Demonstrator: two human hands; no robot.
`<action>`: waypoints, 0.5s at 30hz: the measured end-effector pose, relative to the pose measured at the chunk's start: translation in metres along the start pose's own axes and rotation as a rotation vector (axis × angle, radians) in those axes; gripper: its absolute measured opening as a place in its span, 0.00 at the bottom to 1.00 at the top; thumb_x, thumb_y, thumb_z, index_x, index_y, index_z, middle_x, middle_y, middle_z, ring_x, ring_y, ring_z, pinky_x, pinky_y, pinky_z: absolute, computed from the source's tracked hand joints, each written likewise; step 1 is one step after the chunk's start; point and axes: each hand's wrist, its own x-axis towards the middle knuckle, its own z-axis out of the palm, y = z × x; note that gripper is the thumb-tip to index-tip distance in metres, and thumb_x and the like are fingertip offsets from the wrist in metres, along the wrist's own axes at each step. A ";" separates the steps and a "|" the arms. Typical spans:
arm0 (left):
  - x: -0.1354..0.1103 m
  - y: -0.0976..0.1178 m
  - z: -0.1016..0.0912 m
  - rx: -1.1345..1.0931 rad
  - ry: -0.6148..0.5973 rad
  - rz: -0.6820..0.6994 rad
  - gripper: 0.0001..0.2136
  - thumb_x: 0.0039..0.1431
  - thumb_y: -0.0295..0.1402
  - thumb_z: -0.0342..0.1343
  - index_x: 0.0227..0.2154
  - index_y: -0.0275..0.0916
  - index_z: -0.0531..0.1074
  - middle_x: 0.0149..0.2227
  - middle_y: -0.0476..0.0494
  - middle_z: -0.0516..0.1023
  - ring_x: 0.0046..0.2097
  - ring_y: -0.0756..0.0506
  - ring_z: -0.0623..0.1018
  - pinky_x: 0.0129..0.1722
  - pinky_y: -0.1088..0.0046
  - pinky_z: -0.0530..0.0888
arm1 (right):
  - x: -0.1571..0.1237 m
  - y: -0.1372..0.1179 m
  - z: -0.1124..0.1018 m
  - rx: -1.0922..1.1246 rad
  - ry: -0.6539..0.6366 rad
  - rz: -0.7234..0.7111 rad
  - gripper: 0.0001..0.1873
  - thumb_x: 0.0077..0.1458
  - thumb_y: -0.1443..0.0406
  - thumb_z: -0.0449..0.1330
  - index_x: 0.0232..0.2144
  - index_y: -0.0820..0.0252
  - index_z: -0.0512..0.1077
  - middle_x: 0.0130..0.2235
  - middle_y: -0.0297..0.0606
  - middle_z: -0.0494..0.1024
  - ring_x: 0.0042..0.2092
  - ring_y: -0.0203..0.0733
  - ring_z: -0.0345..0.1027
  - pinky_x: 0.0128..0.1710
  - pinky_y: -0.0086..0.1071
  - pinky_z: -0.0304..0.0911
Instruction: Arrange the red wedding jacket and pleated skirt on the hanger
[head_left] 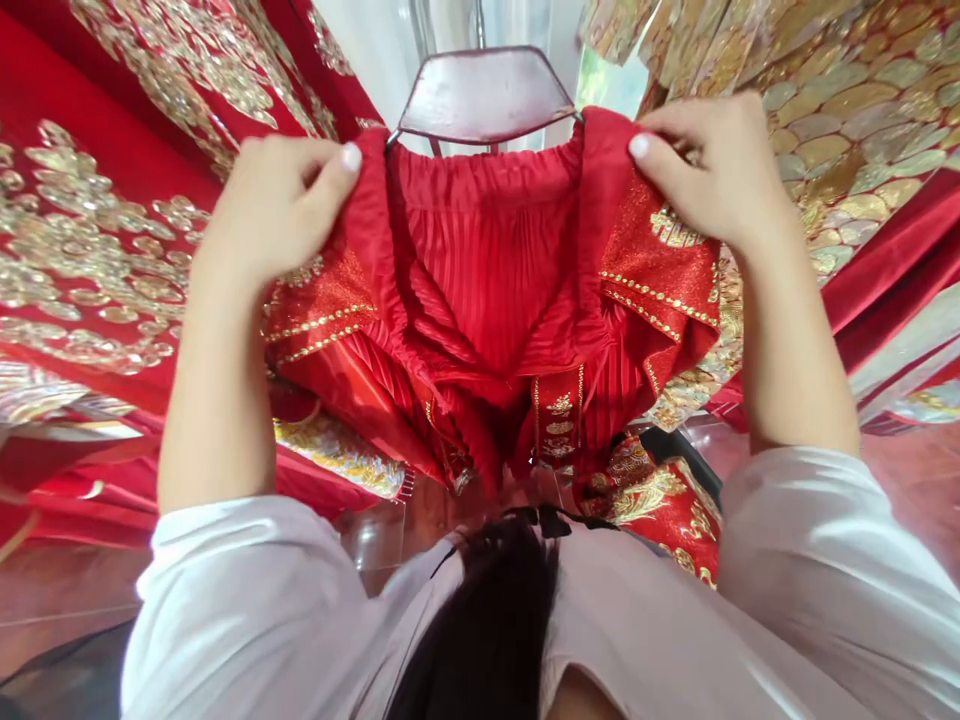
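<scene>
A red pleated garment (487, 260) with gold-embroidered trim hangs on a dark red hanger (486, 95) in front of me. My left hand (274, 205) is closed on the left side of its gathered waistband. My right hand (709, 165) is closed on the right side of the same waistband. Both hands hold the band up at the hanger's ends, thumbs pressed on the cloth. The garment's folds drop down between my forearms.
Red robes with heavy gold embroidery (90, 230) hang at the left, and another gold-scaled robe (862, 110) hangs at the right. More embroidered red cloth (660, 500) lies lower down. A glossy reddish floor (67, 590) shows at the bottom left.
</scene>
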 end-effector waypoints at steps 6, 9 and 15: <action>-0.008 0.014 -0.009 0.072 -0.095 -0.071 0.41 0.59 0.52 0.22 0.32 0.14 0.69 0.26 0.52 0.57 0.40 0.50 0.73 0.43 0.56 0.66 | 0.000 0.011 0.016 -0.110 -0.025 0.103 0.27 0.65 0.54 0.42 0.39 0.68 0.73 0.33 0.36 0.73 0.35 0.29 0.64 0.37 0.29 0.51; -0.023 0.023 -0.010 -0.026 -0.002 -0.075 0.35 0.61 0.51 0.34 0.35 0.15 0.68 0.29 0.50 0.62 0.44 0.47 0.74 0.45 0.53 0.65 | -0.013 0.002 0.033 -0.086 0.199 0.112 0.25 0.65 0.56 0.43 0.51 0.67 0.69 0.47 0.40 0.73 0.49 0.37 0.65 0.49 0.33 0.55; -0.132 0.061 0.073 -0.262 0.808 0.134 0.11 0.60 0.32 0.48 0.25 0.34 0.69 0.26 0.46 0.72 0.33 0.50 0.74 0.40 0.71 0.70 | -0.148 -0.070 0.127 0.028 0.456 0.067 0.16 0.58 0.59 0.51 0.28 0.64 0.72 0.30 0.42 0.74 0.37 0.41 0.68 0.44 0.38 0.60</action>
